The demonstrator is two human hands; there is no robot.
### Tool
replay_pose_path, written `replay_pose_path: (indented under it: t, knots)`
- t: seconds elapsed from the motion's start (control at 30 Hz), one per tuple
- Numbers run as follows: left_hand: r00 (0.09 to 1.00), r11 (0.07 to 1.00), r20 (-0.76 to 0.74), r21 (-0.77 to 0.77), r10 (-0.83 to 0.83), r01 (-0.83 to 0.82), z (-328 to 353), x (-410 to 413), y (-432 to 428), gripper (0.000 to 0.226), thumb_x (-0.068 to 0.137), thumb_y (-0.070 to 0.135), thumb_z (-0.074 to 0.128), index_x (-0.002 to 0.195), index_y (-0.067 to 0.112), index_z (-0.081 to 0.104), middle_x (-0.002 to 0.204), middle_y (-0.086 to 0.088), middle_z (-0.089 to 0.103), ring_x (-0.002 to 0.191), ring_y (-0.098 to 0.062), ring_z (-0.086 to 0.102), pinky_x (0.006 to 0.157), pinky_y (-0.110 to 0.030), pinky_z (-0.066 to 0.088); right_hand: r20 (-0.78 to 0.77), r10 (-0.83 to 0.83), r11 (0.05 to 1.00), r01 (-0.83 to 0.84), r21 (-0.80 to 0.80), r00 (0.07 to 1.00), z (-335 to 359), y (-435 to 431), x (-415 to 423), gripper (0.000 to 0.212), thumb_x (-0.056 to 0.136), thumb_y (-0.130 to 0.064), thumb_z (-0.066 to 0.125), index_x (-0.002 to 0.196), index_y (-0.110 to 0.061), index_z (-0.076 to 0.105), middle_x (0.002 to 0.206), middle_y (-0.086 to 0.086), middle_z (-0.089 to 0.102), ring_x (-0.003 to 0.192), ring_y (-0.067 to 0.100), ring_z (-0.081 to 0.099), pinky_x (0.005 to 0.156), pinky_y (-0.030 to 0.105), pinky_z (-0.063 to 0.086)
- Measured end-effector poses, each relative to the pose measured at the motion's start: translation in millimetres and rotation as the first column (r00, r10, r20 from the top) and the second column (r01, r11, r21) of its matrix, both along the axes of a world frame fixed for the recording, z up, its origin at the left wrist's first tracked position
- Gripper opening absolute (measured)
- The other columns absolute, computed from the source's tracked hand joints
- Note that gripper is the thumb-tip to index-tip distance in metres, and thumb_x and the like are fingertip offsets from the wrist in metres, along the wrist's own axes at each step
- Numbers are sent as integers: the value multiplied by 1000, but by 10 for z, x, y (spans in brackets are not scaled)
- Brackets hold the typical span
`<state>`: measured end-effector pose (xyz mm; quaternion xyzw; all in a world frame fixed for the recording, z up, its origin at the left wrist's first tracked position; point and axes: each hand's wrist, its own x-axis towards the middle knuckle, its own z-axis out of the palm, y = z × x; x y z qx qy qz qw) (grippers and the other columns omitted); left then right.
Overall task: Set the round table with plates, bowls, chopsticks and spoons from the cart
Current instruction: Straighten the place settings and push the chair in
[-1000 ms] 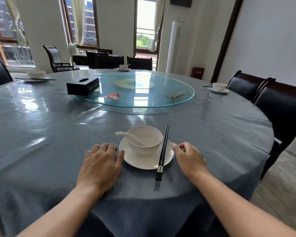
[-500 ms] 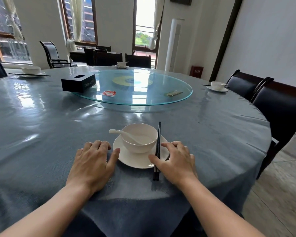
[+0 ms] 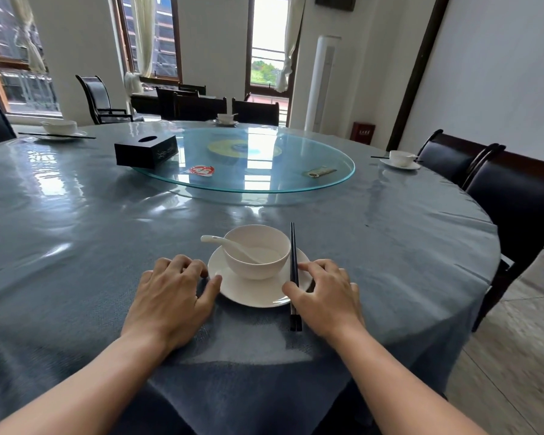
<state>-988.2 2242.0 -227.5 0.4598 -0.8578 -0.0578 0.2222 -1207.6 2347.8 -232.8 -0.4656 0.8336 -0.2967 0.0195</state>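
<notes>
Near edge of the round blue-clothed table (image 3: pixel 76 230) | head view: black paired chopsticks (image 3: pixel 293 255), slanted a second ago, now lie straight over the right rim of the white round plate (image 3: pixel 252 293), beside the white ceramic bowl (image 3: pixel 256 255) holding the white spoon (image 3: pixel 220 241) | right hand (image 3: pixel 327 296) has moved over them, thumb left, fingers right, pinch cannot be told | left hand (image 3: pixel 173 296) relaxed, thumb touching the plate's left rim | this place looks nearly squared.

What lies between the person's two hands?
Head view: between the left hand and right hand sits a white plate holding a bowl with a spoon; chopsticks lie across its right rim.
</notes>
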Motion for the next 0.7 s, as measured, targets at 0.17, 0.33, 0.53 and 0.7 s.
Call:
replay_pose_path:
  t: [0.17, 0.33, 0.53, 0.7]
  knots:
    - [1000, 1000, -3, -3, -1, 1, -7, -3, -6, 40, 92, 59, 38, 109, 31, 62, 120, 7, 59, 118, -21, 47, 95, -39, 37, 9, 3, 1000, -3, -6, 1000, 7, 5, 0, 76, 63, -70, 35, 126, -37, 60, 128, -16, 51, 122, 12, 40, 100, 34, 26]
    - [1000, 1000, -16, -6, -1, 1, -6, 0, -7, 39, 92, 58, 39, 108, 31, 61, 120, 7, 59, 118, -21, 47, 95, -39, 37, 26, 13, 1000, -13, -1, 1000, 23, 16, -5, 76, 64, -70, 36, 129, -38, 58, 131, -15, 49, 124, 12, 40, 105, 36, 25]
    - [999, 1000, -45, -6, 4, -4, -3, -1, -9, 37, 91, 56, 40, 101, 27, 61, 113, 7, 61, 111, -21, 49, 91, -38, 38, 29, 33, 999, -33, 11, 999, 47, 22, 15, 76, 64, -70, 34, 129, -40, 57, 132, -19, 50, 125, 12, 38, 105, 36, 23]
    - [998, 1000, -64, 1, 5, -5, -3, 2, -7, 35, 89, 56, 39, 94, 27, 58, 105, 7, 61, 105, -20, 50, 89, -38, 38, 35, 39, 999, -40, 24, 999, 54, 28, 24, 75, 64, -71, 34, 130, -43, 56, 133, -20, 50, 126, 11, 38, 102, 35, 21]
